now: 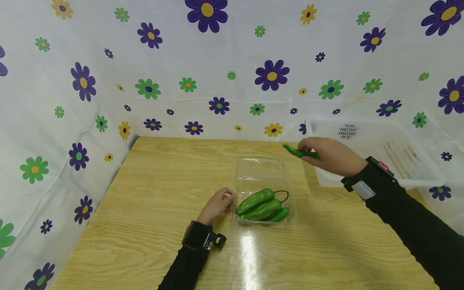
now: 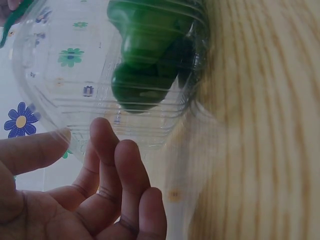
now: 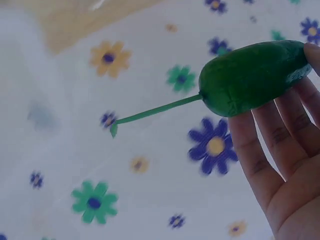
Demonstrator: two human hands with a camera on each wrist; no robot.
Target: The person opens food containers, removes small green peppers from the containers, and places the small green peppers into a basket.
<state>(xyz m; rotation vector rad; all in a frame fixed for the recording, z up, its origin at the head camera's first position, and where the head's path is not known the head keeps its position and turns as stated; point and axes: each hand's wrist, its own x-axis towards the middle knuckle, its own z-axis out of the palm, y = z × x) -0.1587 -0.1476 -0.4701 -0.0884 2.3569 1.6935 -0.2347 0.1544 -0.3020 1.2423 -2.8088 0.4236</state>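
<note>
A clear plastic clamshell box [image 1: 262, 171] lies with its lid raised on the table, and several green peppers [image 1: 255, 201] rest in its front half. At the box's left edge is my left hand [image 1: 216, 207]; in the left wrist view its thumb [image 2: 37, 150] and bent fingers hold the thin plastic rim. My right hand [image 1: 328, 155] holds another green pepper [image 3: 255, 75] in the air, behind and to the right of the box. Thumb and fingers pinch that pepper near one end, and its long thin stem points away from the palm.
A white perforated plastic basket [image 1: 420, 177] stands at the back right, under and behind my right forearm. The wooden table [image 1: 145, 193] meets a flower-printed cloth [image 1: 232, 48] at the back and left.
</note>
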